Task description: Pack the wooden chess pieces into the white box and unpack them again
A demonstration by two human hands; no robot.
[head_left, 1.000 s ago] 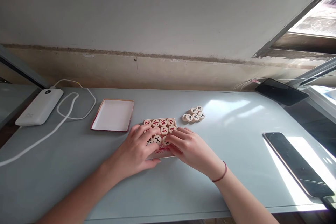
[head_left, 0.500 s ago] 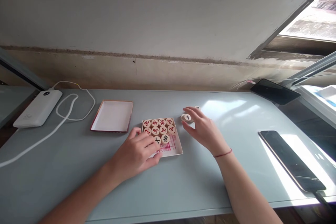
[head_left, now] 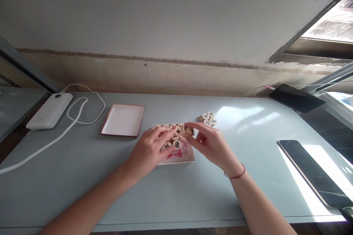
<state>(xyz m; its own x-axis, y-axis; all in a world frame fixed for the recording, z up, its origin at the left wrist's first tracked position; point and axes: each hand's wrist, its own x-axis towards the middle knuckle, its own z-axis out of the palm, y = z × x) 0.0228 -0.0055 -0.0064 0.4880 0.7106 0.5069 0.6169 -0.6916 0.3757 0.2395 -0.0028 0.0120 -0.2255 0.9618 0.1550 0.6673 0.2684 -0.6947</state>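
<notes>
Now | round pieces (head_left: 189, 130): in right hand (head_left: 213, 142) | box (head_left: 180, 158): partly beneath left hand (head_left: 150, 149)

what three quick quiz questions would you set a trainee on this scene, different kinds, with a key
1. Multiple choice: what does the right hand hold between its fingers?
a) the white cable
b) round pieces
c) a dark phone

2. True or false: the white power bank lies to the left of the shallow lid.

3. Fill in the missing colour: the thin band around the person's right wrist is ____.

Key: 1 b; 2 true; 3 red
</notes>
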